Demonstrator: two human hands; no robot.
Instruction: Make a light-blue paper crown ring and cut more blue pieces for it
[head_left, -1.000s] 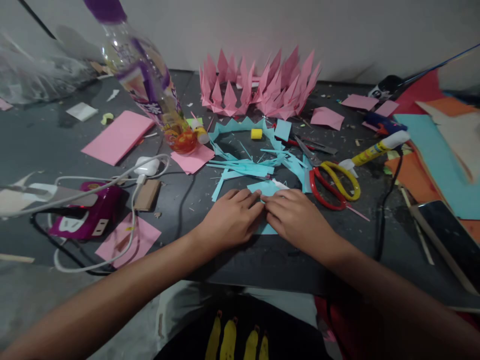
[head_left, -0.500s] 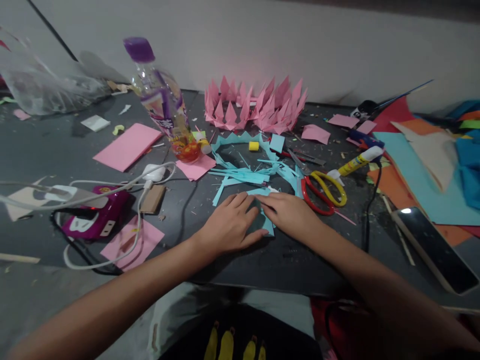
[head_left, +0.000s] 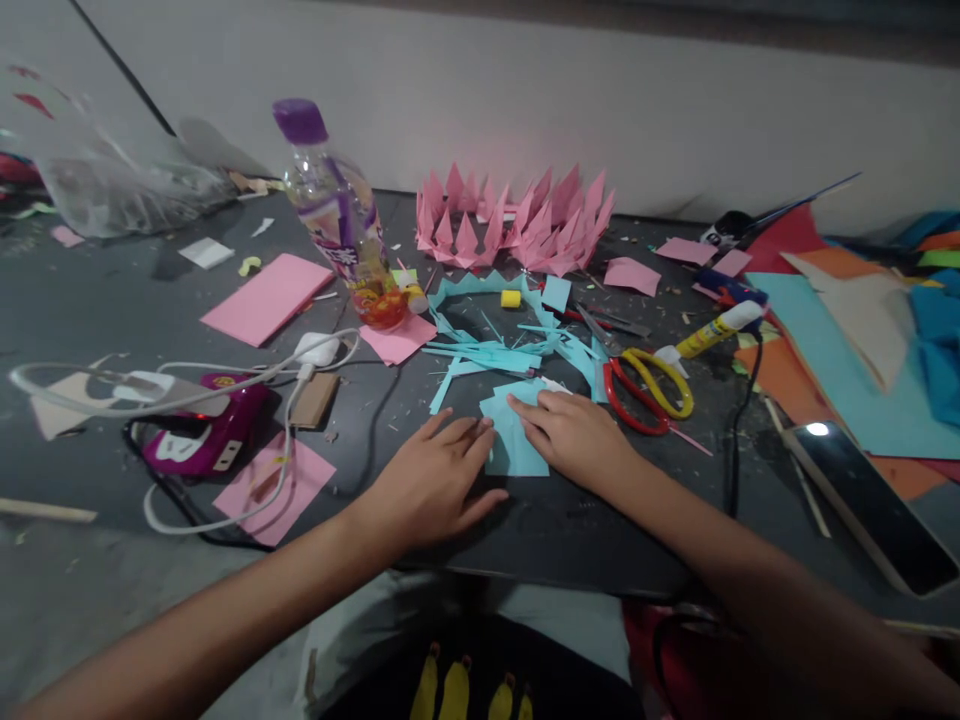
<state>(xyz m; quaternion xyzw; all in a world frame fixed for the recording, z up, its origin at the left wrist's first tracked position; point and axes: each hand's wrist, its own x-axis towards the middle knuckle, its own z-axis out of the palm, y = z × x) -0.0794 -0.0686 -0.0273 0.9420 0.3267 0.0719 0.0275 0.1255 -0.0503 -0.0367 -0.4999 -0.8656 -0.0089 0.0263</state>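
Light blue paper sheets [head_left: 517, 445] lie overlapping on the dark table in front of me. My left hand [head_left: 431, 475] rests at their left edge, fingers spread and flat, holding nothing. On the upper right part of the sheets, my right hand [head_left: 574, 435] presses with its index finger stretched out and the other fingers partly bent. Just beyond are cut light blue strips [head_left: 487, 355] and a jagged light blue paper band [head_left: 480, 283] curved into a ring. A small yellow cylinder [head_left: 511, 299] sits inside that ring.
Pink pointed paper crowns [head_left: 555, 225] stand at the back beside a purple-capped bottle [head_left: 345, 230]. Red-and-yellow-handled scissors [head_left: 637, 400], a glue stick [head_left: 716, 330] and a phone [head_left: 874, 505] are at right. A purple power adapter [head_left: 210, 425] with cables lies left.
My left hand has moved left and down off the blue sheets, uncovering them. My right hand has shifted slightly right, its index finger still on the paper. The view has shifted slightly.
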